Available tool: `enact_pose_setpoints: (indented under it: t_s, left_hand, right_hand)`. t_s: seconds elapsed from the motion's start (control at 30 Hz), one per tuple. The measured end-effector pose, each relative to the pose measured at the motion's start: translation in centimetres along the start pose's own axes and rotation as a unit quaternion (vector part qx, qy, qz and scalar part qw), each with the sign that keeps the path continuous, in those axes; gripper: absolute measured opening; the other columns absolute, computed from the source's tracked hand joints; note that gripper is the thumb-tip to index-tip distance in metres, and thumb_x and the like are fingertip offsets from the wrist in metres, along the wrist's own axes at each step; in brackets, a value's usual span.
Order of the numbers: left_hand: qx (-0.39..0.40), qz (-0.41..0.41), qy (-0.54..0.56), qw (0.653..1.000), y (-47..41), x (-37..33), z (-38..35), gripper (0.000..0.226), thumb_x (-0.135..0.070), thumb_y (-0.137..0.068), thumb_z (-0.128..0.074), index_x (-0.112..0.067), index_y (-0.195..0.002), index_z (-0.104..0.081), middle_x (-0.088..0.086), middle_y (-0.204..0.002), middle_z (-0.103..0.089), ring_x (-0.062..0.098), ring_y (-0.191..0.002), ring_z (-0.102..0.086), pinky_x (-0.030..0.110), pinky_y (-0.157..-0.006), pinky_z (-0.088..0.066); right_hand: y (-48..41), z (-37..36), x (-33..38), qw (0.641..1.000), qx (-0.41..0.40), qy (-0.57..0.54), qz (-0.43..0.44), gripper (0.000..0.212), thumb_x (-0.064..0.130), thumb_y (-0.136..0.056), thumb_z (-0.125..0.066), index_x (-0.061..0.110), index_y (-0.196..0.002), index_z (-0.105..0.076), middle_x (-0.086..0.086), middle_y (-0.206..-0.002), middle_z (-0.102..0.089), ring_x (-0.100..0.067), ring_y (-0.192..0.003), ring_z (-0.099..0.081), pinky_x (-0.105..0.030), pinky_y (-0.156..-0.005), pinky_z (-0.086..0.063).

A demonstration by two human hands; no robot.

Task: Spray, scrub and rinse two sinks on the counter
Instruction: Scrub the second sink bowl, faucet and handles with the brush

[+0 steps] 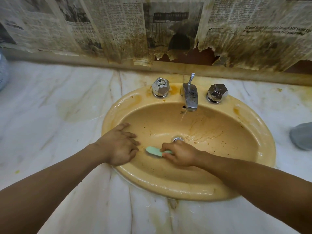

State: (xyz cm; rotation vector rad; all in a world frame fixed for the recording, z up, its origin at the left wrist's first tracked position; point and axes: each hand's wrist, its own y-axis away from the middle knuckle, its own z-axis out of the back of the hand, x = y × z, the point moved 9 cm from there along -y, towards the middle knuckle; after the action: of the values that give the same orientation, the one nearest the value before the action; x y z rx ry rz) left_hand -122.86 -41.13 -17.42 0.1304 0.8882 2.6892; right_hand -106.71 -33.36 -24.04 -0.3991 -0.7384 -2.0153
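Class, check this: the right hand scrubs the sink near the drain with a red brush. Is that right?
No: the head view shows the brush is pale green, not red. The right hand holds it in the sink near the drain.

Even, warm, moderately bright light is cast from overhead, wet glare is thrown off the sink rim (260, 153) right of the right hand (180, 155), the green scrub brush (154, 151) gripped by it is slightly motion-blurred, and the newspaper (118, 24) far beyond that hand is smeared and bowed by wide-angle distortion.
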Motion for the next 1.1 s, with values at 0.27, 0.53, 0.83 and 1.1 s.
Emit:
enact_pose_setpoints:
  t_s: [0.27,0.53,0.83,1.1]
  left_hand:
    - [0.000,-0.003,0.014,1.000,0.1,-0.2,0.2,0.066,-0.049,-0.098,-0.008,-0.044,-0.137,-0.061,-0.030,-0.154,-0.043,-0.003,-0.151,-0.021,0.041,-0.126,0.008]
    - [0.054,0.013,-0.031,0.998,-0.7,-0.4,-0.6,0.055,-0.047,-0.105,-0.011,-0.048,-0.155,-0.034,-0.025,-0.166,-0.019,0.004,-0.157,-0.003,0.044,-0.124,0.015]
    - [0.189,0.014,-0.009,0.982,-4.0,-3.2,-3.7,0.063,-0.043,-0.105,-0.013,-0.029,-0.164,0.004,-0.007,-0.169,0.020,0.010,-0.155,0.020,0.049,-0.125,0.017]
    - [0.211,-0.016,0.023,0.977,-4.4,-4.4,-4.1,0.061,-0.049,-0.108,-0.011,-0.030,-0.164,0.004,-0.009,-0.168,0.022,0.009,-0.155,0.019,0.045,-0.126,0.015]
  right_hand:
    - [1.3,5.5,-6.8,0.982,-0.108,0.103,-0.117,0.020,0.034,-0.101,-0.048,0.023,-0.113,-0.059,-0.005,-0.100,-0.071,-0.028,-0.083,-0.063,-0.042,-0.069,-0.053]
    - [3.2,6.2,-8.3,0.983,-0.072,0.108,-0.129,0.023,0.037,-0.101,-0.050,0.026,-0.118,-0.063,-0.004,-0.104,-0.073,-0.027,-0.091,-0.065,-0.037,-0.072,-0.050]
    - [4.6,4.6,-9.5,0.957,-0.024,-0.060,-0.284,0.009,0.026,-0.095,-0.058,0.021,-0.097,-0.065,-0.008,-0.112,-0.061,-0.027,-0.100,-0.059,-0.032,-0.069,-0.045]
    - [6.6,3.4,-9.2,0.947,-0.013,-0.057,-0.315,0.008,0.023,-0.094,-0.056,0.019,-0.093,-0.063,-0.009,-0.107,-0.063,-0.025,-0.085,-0.060,-0.031,-0.063,-0.045]
